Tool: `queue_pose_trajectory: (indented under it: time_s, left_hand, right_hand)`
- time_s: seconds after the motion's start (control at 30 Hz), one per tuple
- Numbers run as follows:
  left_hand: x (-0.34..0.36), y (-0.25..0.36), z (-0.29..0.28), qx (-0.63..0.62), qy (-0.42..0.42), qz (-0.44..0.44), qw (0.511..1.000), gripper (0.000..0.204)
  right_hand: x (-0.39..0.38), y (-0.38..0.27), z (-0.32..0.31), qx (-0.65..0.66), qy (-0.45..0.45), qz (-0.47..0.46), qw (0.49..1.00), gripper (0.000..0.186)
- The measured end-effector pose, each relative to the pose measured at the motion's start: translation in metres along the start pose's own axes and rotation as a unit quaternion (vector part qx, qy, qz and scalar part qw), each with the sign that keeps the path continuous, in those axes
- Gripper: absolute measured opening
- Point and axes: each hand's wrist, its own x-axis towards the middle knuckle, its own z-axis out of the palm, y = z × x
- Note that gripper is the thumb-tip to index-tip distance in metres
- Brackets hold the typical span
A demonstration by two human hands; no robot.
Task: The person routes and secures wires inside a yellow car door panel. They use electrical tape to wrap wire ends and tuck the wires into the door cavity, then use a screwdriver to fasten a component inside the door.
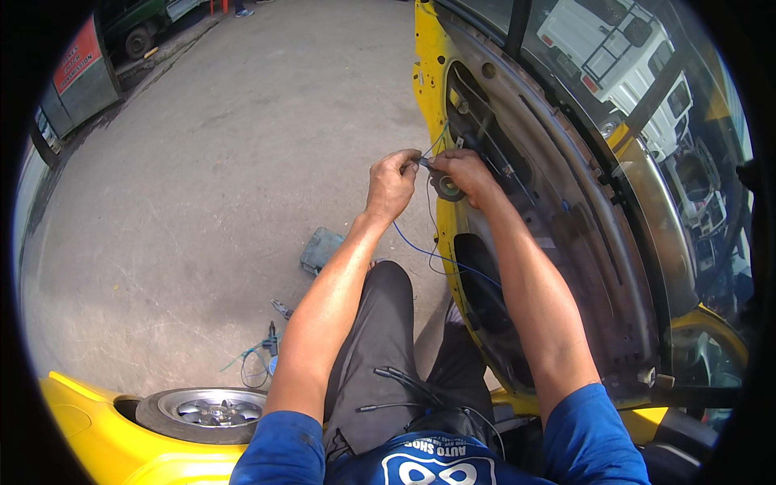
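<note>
My left hand [391, 179] is closed, its thumb and fingers pinching a thin wire close to my right hand. Fingertips nearly meet at a short dark piece [424, 162] on that wire, too small to make out clearly. My right hand [467, 172] is closed on the wire's other side. A dark roll of tape [447, 187] hangs just under the right fingers. Blue wire [416, 246] loops down from the hands toward the opened yellow car door [429, 73], whose inner panel is off. Thin wires also run up from the hands into the door's opening.
A grey-green case [322, 250] lies on the concrete by my left forearm, with pliers [282, 309] and a coiled wire with a dark tool [271, 339] nearer me. A wheel [212, 414] lies on yellow bodywork [137, 453] at lower left. Beyond the door glass stands a white vehicle [612, 52].
</note>
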Motion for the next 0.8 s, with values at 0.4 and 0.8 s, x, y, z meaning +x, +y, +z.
queue_pose_trajectory:
  time_s: [0.4,0.8]
  left_hand:
    - [0.022,-0.005,-0.008,-0.056,-0.104,-0.234,0.965,0.036]
    - [0.039,0.014,-0.015,0.189,-0.16,-0.061,0.967,0.032]
  right_hand:
    - [0.005,0.028,0.004,-0.003,-0.023,-0.002,1.0,0.025]
    - [-0.007,0.017,0.01,-0.225,0.12,-0.192,0.948,0.021]
